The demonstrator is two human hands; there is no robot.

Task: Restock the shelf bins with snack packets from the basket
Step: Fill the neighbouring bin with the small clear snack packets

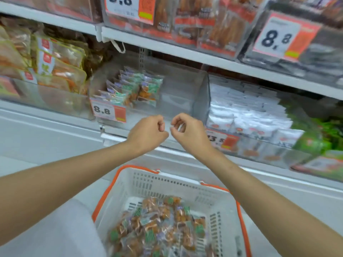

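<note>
Two hands, left hand (148,131) and right hand (188,131), curled close together at frame centre, apparently empty through blur; snack packets (157,230) heaped in basket (167,176) lower centre, shelf bin (178,101) half-stocked above; risk: slick packets slipping from a loose handful, toppling the bin's leaning row.

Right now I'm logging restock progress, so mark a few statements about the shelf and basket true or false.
1. The white basket holds snack packets. True.
2. The price tag on the clear bin reads 8.8. True.
3. The clear bin is packed full. False: its stacked packets fill only the left part.
4. Both hands hold packets. False: the left hand and right hand are curled, with nothing visible in them.
</note>
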